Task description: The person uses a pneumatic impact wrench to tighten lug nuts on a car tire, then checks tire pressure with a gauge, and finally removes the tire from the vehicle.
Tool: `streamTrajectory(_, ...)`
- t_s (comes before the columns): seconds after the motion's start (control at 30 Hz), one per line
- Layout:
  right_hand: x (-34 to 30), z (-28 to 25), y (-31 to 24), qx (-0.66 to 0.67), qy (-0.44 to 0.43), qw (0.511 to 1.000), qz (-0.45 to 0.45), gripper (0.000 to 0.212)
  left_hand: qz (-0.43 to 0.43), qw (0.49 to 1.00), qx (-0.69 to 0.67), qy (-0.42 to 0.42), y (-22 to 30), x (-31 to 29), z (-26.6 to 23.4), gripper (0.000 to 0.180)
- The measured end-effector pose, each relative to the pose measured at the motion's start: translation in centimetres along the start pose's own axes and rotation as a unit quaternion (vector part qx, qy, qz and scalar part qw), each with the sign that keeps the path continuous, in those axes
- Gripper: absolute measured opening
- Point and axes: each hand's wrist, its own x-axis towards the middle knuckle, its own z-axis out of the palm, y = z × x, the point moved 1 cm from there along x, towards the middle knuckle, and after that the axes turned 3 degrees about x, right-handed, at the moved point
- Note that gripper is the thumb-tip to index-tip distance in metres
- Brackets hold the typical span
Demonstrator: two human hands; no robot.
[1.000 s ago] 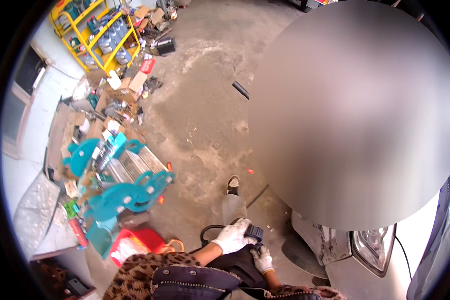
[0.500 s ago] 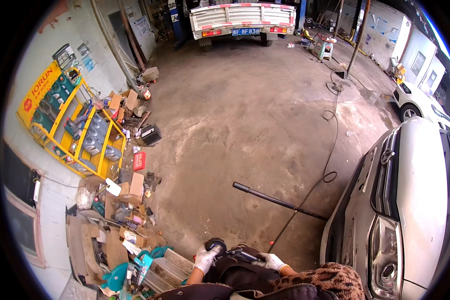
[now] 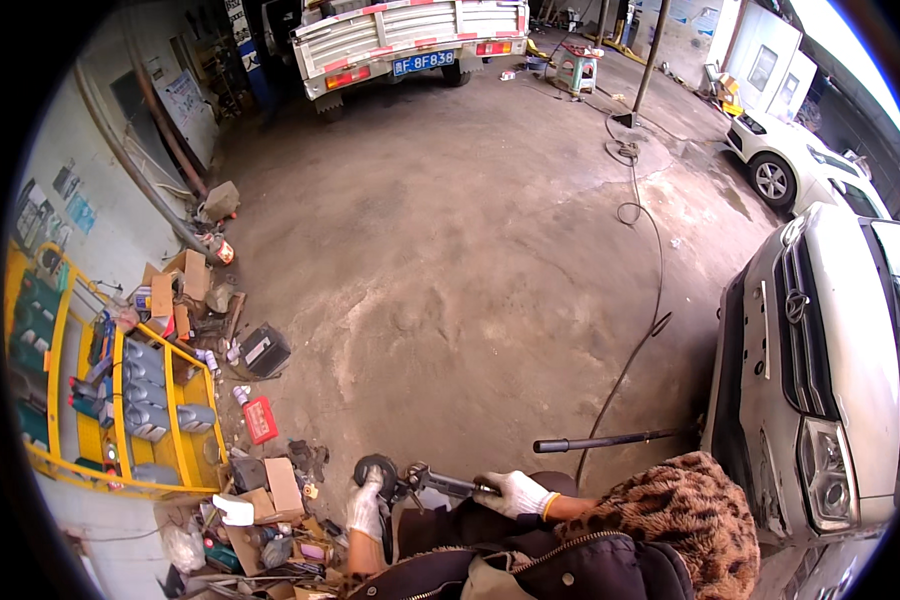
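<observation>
My feed's the left fisheye of the head-worn pair, tipped forward and down across the floor. Super close, left hand at 7 o'clock, right hand at 5. Pale car is near at 3–4, yellow rack at 8–9, truck way off around 12. Straight lines bow toward the rim.

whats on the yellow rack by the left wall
The yellow rack holds grey jugs and, farther left, dark green containers. Anything directly behind the front jugs is covered, so I can't tell what's there.
</observation>
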Motion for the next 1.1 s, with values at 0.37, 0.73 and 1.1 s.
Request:
streamTrajectory(0.37,23.2,-7.4,-10.9,0.060,0.350,0.928,0.116,0.038,0.084,0.936,0.206,-0.272,30.3,28.8,12.0,0.034)
streamTrajectory(0.73,50.2,-32.6,-7.1,0.257,0.673,0.677,0.151,0.027,0.169,0.976,0.115,-0.078,52.4,62.3,12.0,0.038)
streamTrajectory(1.1,74.0,-58.2,0.2,0.186,0.612,0.714,0.285,0.027,-0.070,0.992,-0.031,-0.098,61.3,90.1,32.9,0.044)
